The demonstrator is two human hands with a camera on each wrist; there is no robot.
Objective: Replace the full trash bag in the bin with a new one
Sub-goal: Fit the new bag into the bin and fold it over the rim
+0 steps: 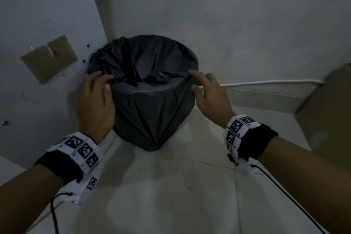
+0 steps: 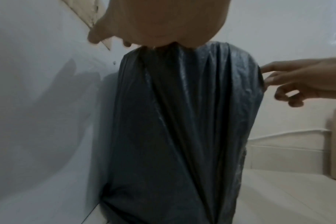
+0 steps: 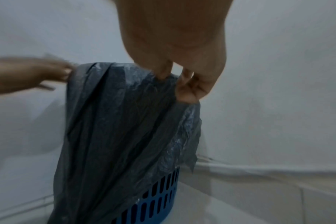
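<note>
Two hands work the rim of the dark grey plastic trash bag draped over the blue slotted plastic bin in the floor corner: left hand pinches folded film, right hand rests loosely spread, probably steadying the far edge.

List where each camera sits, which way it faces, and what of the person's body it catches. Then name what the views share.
Head: worn on the head, looking down at the bin corner; both forearms and wristbands show, left hand and right hand at the trash bag rim.
Left wrist: low beside the bin, looking along the left hand across the bag; the right hand reaches in opposite.
Right wrist: looks along the right hand down the bag to the blue slotted bin; the left hand is blurred beyond.
Shared: all three show the bag and both hands.
</note>
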